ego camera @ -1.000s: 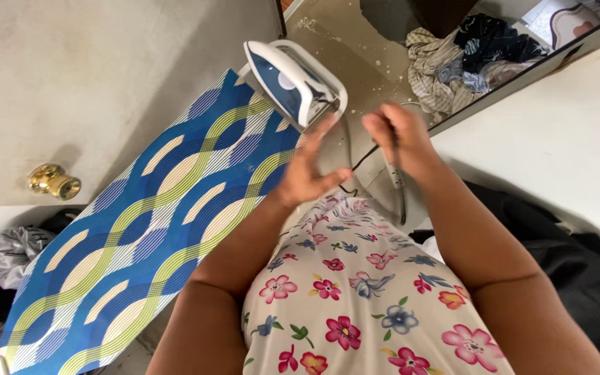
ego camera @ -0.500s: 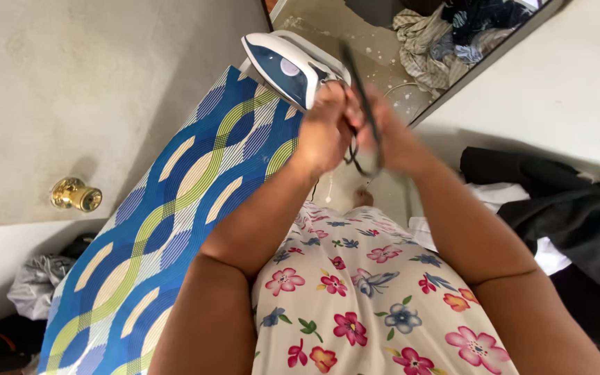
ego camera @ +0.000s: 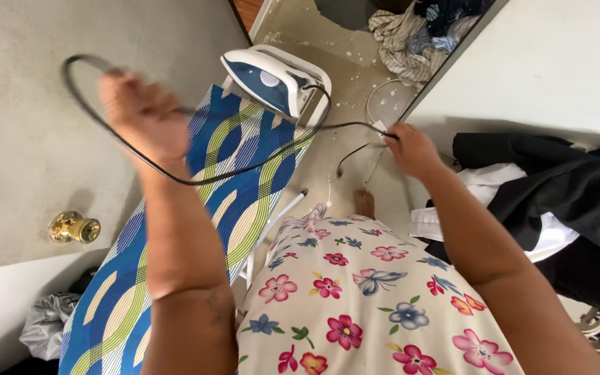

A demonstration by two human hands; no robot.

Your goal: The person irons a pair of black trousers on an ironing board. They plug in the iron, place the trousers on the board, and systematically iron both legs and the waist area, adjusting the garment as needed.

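Both hands [ego camera: 144, 114] [ego camera: 411, 149] stretch cord [ego camera: 244, 170] — iron [ego camera: 269, 80] (upright) behind.

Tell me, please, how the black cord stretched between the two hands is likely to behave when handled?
The black cord probably handles floppy: it sags in a curve between the left hand and the right hand. It seems light, since it loops freely above the left hand. Pulling hard might tip the iron, which stands upright at the end of the ironing board.

Brass doorknob [ego camera: 73, 228], crumpled striped laundry [ego camera: 404, 42], black garment [ego camera: 564, 191], grey bag [ego camera: 46, 326]
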